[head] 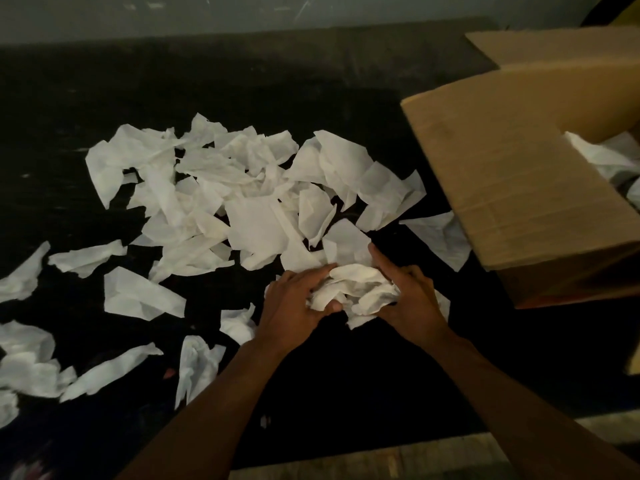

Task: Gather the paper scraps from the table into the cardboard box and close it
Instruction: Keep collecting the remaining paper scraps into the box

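While flaps (554, 53) open, cardboard box (502, 188) with scraps (602, 157) inside; left hand (294, 306), right hand (415, 303), grip around paper wad (356, 289).

- The dark table (311, 81) spreads out in front of me.
- White paper scraps (242, 188) lie heaped on its middle, with looser ones scattered to my left.
- The cardboard box (519, 202) sits at my right, one torn sheet (440, 237) just beside it.
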`<state>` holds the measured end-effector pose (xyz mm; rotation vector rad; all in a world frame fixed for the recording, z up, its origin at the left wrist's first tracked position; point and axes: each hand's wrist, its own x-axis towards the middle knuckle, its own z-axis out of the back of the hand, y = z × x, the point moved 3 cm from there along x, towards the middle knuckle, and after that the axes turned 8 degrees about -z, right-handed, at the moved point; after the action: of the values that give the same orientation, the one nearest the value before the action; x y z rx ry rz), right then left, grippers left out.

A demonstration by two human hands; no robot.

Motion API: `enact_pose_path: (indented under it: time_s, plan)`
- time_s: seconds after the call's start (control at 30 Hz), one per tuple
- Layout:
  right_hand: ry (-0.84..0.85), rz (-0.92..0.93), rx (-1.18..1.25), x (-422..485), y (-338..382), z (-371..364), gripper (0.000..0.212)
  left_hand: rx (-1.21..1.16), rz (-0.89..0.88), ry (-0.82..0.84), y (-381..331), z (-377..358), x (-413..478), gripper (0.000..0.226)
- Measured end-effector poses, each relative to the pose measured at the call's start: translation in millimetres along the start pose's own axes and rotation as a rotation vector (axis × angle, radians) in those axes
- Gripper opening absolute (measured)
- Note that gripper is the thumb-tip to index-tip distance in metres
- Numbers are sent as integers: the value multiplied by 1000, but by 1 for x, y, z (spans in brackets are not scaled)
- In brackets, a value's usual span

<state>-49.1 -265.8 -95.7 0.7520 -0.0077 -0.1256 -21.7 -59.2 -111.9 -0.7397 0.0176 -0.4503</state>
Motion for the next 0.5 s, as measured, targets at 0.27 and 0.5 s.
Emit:
enact_pose_path:
  time_s: [0.27,0.5]
  plan:
    - [-55,56,-92,12,-4,-13,81,-42,67,-12,-7,-2,2,73]
    - [48,-18,171,15,-10,-10,69,-286,158,-18,-15,3,4,64]
